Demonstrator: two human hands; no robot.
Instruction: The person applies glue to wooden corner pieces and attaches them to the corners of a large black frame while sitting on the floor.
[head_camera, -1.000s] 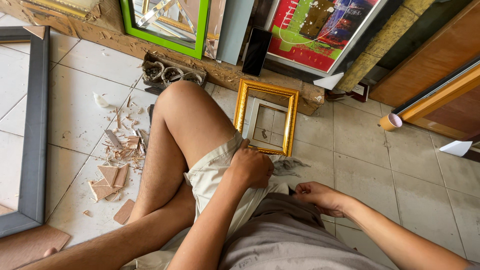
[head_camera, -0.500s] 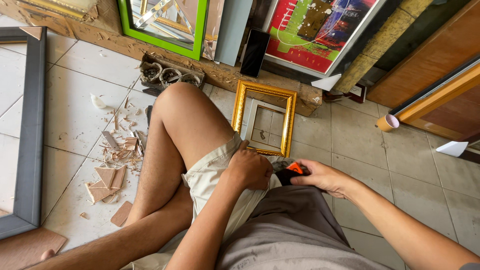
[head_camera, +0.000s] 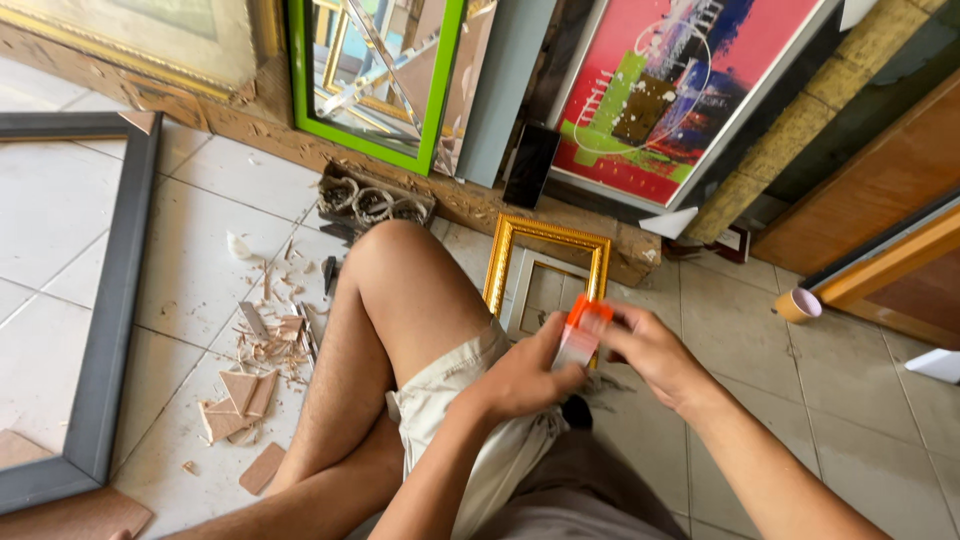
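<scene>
Pinched between the fingers of the left hand (head_camera: 525, 378) and right hand (head_camera: 650, 350), the orange-capped tube (head_camera: 580, 335) is best kept steady above the gold frame (head_camera: 500, 270).

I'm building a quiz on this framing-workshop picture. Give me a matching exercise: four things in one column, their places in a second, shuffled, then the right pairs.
Things:
1. small gold frame
2. grey frame
3. orange-capped object
4. tape roll

Places:
A. flat on the tiles at far left
B. held between left hand and right hand
C. on the floor at right, by the wooden boards
D. on the floor just beyond the bent knee

Pairs: 1-D, 2-A, 3-B, 4-C
</scene>
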